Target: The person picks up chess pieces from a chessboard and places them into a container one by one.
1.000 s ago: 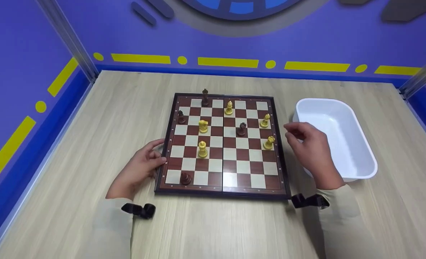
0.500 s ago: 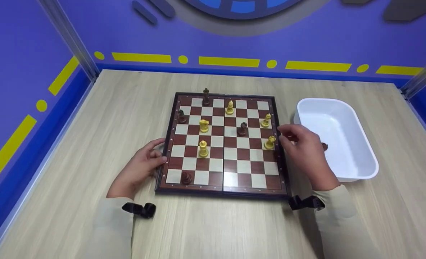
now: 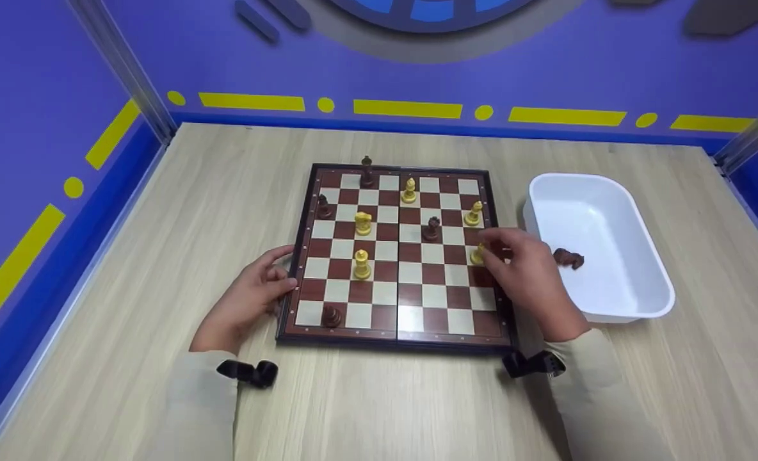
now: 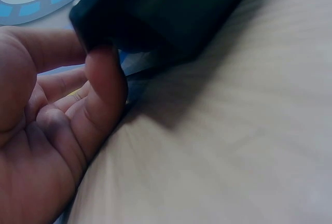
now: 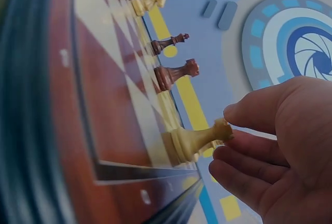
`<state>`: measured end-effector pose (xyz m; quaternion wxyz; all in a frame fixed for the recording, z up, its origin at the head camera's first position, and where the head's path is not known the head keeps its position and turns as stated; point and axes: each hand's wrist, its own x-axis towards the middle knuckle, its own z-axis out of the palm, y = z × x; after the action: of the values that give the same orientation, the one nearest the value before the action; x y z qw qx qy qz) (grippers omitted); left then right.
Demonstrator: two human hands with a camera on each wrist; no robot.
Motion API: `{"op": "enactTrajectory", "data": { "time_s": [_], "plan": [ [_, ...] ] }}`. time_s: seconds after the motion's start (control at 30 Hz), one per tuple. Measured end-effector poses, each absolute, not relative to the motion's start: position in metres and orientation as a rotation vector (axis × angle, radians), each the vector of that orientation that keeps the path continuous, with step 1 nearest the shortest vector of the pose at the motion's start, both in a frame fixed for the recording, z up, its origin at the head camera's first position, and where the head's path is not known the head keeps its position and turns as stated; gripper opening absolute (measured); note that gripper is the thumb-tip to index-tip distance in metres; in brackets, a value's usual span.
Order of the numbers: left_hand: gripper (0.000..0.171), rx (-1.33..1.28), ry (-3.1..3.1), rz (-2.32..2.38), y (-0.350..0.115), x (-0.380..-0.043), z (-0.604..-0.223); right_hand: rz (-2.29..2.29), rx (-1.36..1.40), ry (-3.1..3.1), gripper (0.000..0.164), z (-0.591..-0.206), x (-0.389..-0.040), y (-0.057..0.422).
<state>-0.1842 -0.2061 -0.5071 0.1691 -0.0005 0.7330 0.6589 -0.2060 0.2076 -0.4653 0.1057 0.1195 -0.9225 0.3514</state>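
Note:
A folding chessboard (image 3: 443,275) lies on the table with yellow and dark brown pieces standing on it. My left hand (image 3: 251,291) holds the board's left edge, thumb on the rim; the left wrist view shows its fingers (image 4: 106,76) against the board's dark side (image 4: 150,11). At the right edge, my right hand (image 3: 526,275) has thumb and forefinger at the crown of a yellow queen (image 5: 194,141), pinching it while its base stands on the board. A dark queen (image 3: 431,229) and a yellow bishop (image 3: 474,214) stand nearby.
Right of the board is a white plastic tub (image 3: 641,256) with a dark knight (image 3: 569,258) lying in it. A dark king (image 3: 367,174), a yellow knight (image 3: 363,223) and several other pieces stand across the board. Purple walls close off the table's back and sides.
My right hand has moved left from beside the tub to the yellow queen at the board's right edge, uncovering the dark knight in the tub. The left hand has stayed put.

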Motion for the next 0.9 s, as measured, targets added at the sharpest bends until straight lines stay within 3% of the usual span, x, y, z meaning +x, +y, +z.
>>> {"op": "enactTrajectory", "data": {
  "time_s": [0.9],
  "plan": [
    [0.061, -0.004, 2.101, 1.868, -0.2061, -0.1847, -0.5085, 0.971, 0.352, -2.7, 0.019, -0.4696, -0.2048, 0.2032]
  ]
}}
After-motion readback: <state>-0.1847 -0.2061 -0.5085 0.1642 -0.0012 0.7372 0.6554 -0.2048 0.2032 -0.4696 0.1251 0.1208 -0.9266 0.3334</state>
